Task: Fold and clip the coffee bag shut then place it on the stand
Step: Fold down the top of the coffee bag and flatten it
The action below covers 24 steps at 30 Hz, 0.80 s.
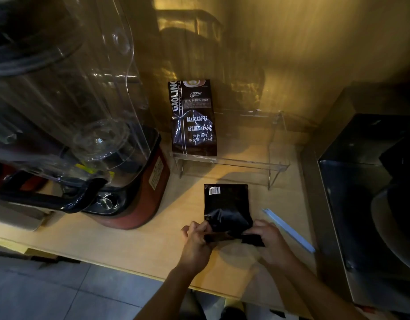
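Fingers point(200, 227) of both hands pinch the coffee bag point(227, 206), hiding its mouth.

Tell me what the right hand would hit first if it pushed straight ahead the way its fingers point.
The right hand points up-left across the counter, so it would press straight into the coffee bag it already grips. Depth is unclear beyond that.
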Tool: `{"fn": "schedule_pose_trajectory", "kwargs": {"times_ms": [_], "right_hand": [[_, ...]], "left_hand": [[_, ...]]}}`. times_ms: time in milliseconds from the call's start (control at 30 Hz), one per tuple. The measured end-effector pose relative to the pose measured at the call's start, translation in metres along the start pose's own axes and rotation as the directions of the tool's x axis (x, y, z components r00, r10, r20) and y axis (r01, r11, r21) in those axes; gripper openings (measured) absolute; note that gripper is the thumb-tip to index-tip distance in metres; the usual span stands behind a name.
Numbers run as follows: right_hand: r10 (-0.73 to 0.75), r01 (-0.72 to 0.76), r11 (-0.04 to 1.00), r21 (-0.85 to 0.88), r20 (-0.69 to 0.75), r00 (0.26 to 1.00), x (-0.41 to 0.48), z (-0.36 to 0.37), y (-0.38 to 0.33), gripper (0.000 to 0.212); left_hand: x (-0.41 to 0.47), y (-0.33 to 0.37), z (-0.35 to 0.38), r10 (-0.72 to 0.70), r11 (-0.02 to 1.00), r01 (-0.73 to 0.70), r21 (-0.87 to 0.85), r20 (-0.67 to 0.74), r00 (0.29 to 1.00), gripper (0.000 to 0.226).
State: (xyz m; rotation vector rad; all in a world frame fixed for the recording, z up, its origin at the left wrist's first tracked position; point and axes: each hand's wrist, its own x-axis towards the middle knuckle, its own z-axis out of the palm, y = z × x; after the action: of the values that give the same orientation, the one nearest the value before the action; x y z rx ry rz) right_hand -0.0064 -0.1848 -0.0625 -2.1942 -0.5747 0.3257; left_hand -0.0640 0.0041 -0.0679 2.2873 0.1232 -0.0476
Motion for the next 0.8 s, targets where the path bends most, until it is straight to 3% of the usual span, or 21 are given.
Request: {"fn": "schedule_pose_trajectory", "kwargs": {"times_ms": [67,167,233,367,500,667,800], "right_hand": [[0.141,-0.135,0.978,0.158,-0.03,0.99,0.003,0.004,-0.004,0.006],[0.307,-0.288,0.886,0.364,0.005,0.952,0.007,0.001,-0.011,0.028],[0.353,-0.316,0.853,0.414,-0.014,0.936,0.01,-0.005,-0.017,0.035],[0.362,-0.261,0.814,0.519,-0.1,0.927,0.021,-0.018,-0.031,0.015],[0.352,-0.185,0.765,0.617,-0.16,0.922,0.028,-0.032,-0.05,0.004],[0.366,-0.16,0.722,0.673,-0.175,0.914,0.032,-0.037,-0.058,0.016],[0.443,-0.208,0.593,0.777,-0.1,0.891,0.035,-0.036,-0.064,0.018]], "left_hand": [[-0.003,0.002,0.002,-0.09,0.983,0.093,-0.158,0.026,0.996,0.006],[-0.002,0.008,-0.003,-0.162,0.906,0.177,-0.384,0.071,0.984,0.013],[0.001,0.016,-0.011,-0.195,0.886,0.184,-0.425,0.016,0.981,0.019],[0.013,0.034,-0.027,-0.182,0.911,0.127,-0.393,-0.108,0.977,0.022],[0.023,0.05,-0.045,-0.271,0.825,0.139,-0.548,-0.168,0.948,0.013],[0.029,0.051,-0.05,-0.286,0.825,0.123,-0.552,-0.221,0.932,0.021],[0.029,0.057,-0.052,-0.381,0.637,0.178,-0.75,-0.106,0.919,0.02]]}}
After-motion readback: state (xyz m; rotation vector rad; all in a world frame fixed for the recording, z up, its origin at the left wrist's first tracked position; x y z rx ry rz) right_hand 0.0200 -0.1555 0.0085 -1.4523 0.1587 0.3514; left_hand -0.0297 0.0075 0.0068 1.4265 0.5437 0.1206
